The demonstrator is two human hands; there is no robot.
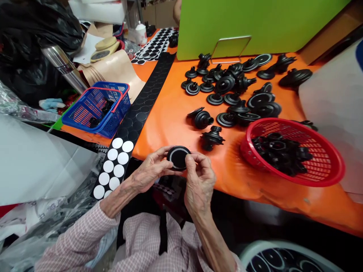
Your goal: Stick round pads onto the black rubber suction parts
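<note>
Left hand [150,170] clamped on the left rim of a black disc [179,158], thumb on its face; right hand [200,175] pinching the right edge. Disc is held up at the front edge of the orange table [159,124], pale ring facing up. Sticker strip [138,112] lies to the left, white circles at its near end. Loose black parts [225,84] beyond; red basket [337,170] with more black parts to the right.
</note>
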